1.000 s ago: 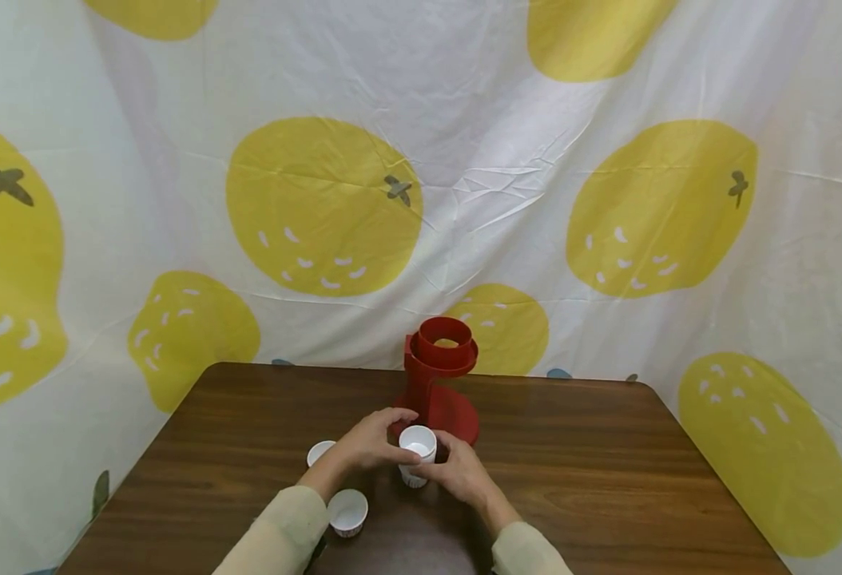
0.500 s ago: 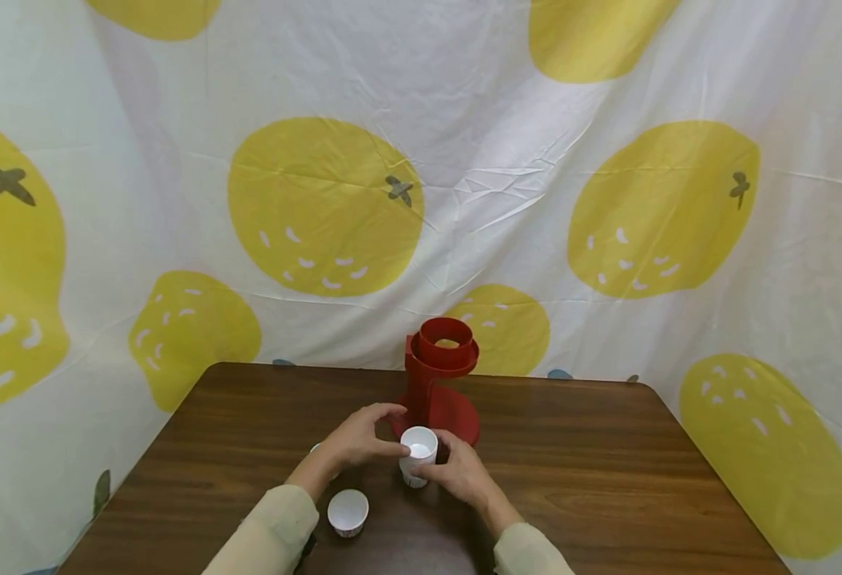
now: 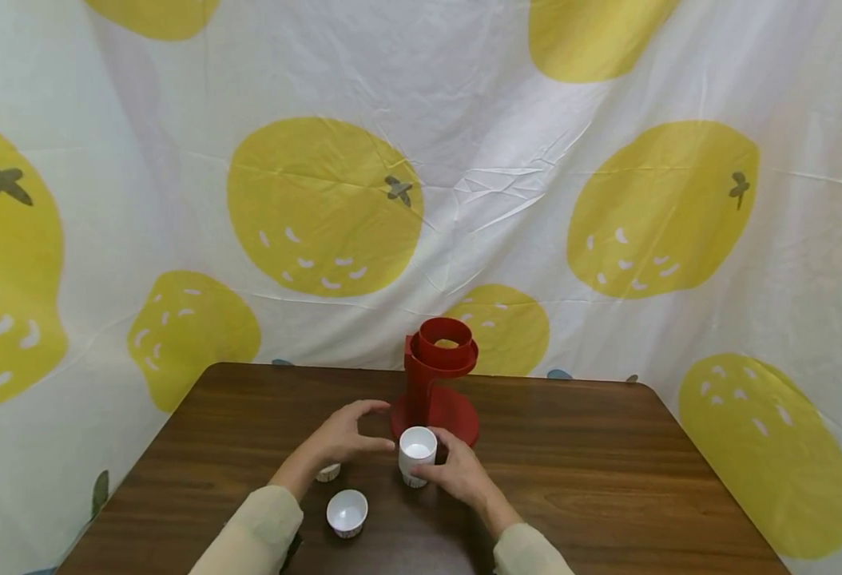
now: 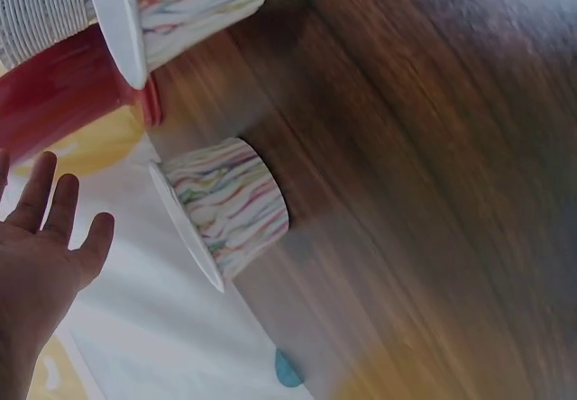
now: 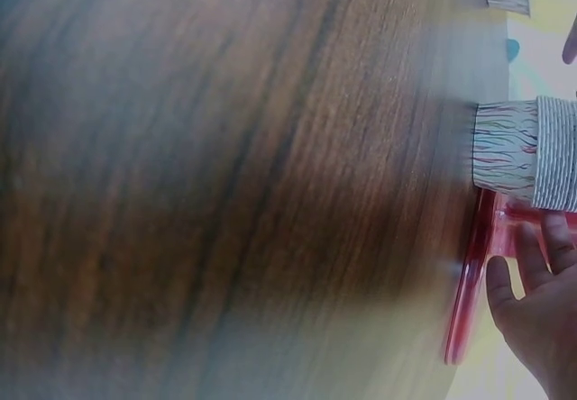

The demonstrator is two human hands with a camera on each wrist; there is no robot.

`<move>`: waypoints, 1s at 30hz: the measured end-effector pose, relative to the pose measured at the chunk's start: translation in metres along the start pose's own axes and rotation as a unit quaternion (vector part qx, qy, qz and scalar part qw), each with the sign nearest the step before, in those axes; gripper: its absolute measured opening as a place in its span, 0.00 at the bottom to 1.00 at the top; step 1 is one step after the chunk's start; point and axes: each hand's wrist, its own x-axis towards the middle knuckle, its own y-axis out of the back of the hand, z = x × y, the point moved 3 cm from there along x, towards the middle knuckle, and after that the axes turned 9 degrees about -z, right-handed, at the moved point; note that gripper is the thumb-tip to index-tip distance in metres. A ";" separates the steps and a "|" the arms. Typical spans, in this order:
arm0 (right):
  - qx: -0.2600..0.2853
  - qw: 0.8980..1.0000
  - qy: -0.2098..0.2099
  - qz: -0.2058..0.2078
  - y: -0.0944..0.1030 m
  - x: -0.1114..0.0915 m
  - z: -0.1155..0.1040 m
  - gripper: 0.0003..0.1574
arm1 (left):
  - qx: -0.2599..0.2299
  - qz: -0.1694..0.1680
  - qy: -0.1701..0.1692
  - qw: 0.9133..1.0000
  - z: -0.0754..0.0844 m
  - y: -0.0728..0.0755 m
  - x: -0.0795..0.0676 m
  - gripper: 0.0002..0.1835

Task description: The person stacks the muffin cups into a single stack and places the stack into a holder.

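A stack of nested paper cups (image 3: 407, 465), white inside with coloured streaks outside, stands upright on the table before a red stand. My right hand (image 3: 462, 473) holds the stack from the right, thumb in front and fingers behind. In the right wrist view several rims show on the stack (image 5: 507, 148). My left hand (image 3: 339, 439) is apart from the stack on its left, fingers extended and holding nothing. Two single paper cups stand left of the stack: a near cup (image 3: 347, 517) and a farther cup (image 3: 328, 473), partly hidden by my left wrist.
The red stand (image 3: 418, 391) has a round base and a ring-shaped holder on top, just behind the stack. The brown wooden table (image 3: 608, 479) extends to both sides. A lemon-print cloth (image 3: 493, 216) hangs behind its far edge.
My left hand has let go of the stack and moved away to the left, uncovering part of the farther cup. My right hand stays on the stack, which has hardly moved.
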 end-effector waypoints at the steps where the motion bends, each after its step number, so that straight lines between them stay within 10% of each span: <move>1: 0.005 1.000 0.001 0.000 0.000 0.000 -0.001 0.39 | 0.000 0.001 0.001 1.000 -0.001 0.001 -0.001 0.38; 30: -0.030 0.999 -0.025 0.008 0.003 -0.002 -0.001 0.37 | 0.031 0.042 0.040 0.998 -0.036 0.042 -0.039 0.39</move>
